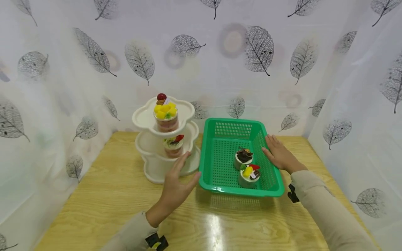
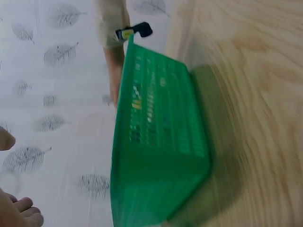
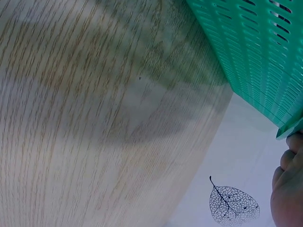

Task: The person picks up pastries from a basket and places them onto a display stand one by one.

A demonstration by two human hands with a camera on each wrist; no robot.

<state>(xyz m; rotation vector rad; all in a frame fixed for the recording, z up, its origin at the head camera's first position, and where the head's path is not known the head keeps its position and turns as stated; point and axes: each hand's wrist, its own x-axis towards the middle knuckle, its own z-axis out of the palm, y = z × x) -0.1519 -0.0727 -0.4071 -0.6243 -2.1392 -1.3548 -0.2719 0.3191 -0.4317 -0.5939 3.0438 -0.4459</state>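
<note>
A green plastic basket [image 1: 216, 190] stands on the table, holding a chocolate-topped dessert cup [image 1: 243, 161] and a fruit-topped dessert cup [image 1: 249, 178] in its right half. My right hand [image 1: 281, 153] rests on the basket's right rim with fingers extended; the right wrist view shows those fingers [image 3: 288, 161] at the rim. Left of the basket, my left hand [image 1: 176, 190] is spread, its thumb close to the front left corner; whether it touches is unclear. The left wrist view catches part of that hand [image 2: 19, 213] apart from the basket wall [image 2: 161, 113].
A white three-tier flower-shaped stand [image 1: 142, 120] is left of the basket. Its top tier bears a dessert cup with yellow cubes [image 1: 166, 118], its middle tier another dessert cup [image 1: 173, 148]. Leaf-print curtains [image 1: 201, 80] surround the wooden table [image 1: 103, 195].
</note>
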